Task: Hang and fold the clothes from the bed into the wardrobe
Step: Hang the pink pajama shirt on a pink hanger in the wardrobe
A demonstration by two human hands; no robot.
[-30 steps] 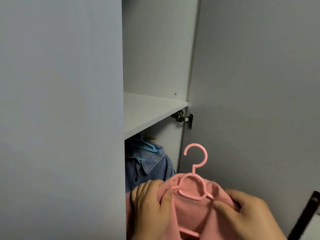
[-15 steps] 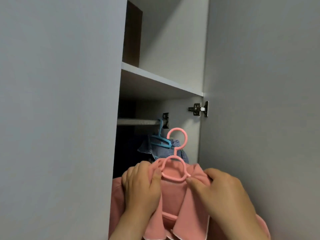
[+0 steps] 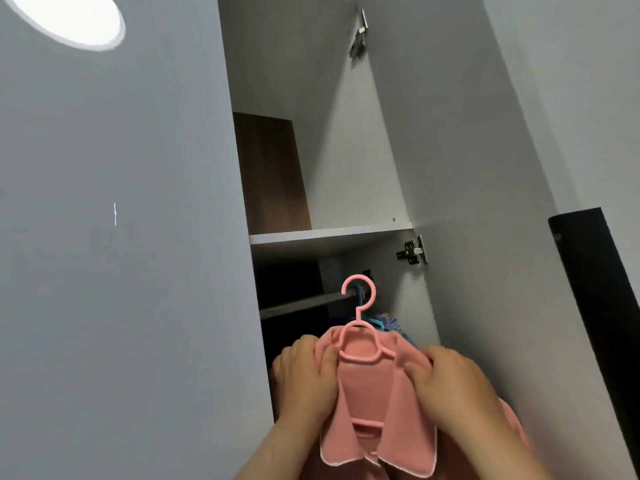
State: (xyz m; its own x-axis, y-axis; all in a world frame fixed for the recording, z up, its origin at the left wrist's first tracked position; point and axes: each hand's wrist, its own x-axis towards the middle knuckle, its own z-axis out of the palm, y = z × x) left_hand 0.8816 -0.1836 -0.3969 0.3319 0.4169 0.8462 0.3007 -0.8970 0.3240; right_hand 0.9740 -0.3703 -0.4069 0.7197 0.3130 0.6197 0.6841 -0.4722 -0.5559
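A pink garment (image 3: pixel 374 403) hangs on a pink plastic hanger (image 3: pixel 360 323), held up in front of the open wardrobe. My left hand (image 3: pixel 304 375) grips its left shoulder, and my right hand (image 3: pixel 450 386) grips the right shoulder. The pink hook sits level with the wardrobe rail (image 3: pixel 304 303), overlapping it near its right end. A blue hanger (image 3: pixel 372 320) with a blue denim garment (image 3: pixel 394 323) hangs on the rail just behind, mostly hidden by the pink garment.
A white shelf (image 3: pixel 329 233) runs above the rail, with a brown panel (image 3: pixel 273 174) behind it. The grey closed door (image 3: pixel 121 271) stands at left, the open door (image 3: pixel 485 202) with hinge (image 3: pixel 412 252) at right. A dark upright object (image 3: pixel 602 306) is at far right.
Both hands have raised the pink garment and hanger toward the rail. The view has tilted upward, showing the upper shelf space and a ceiling light.
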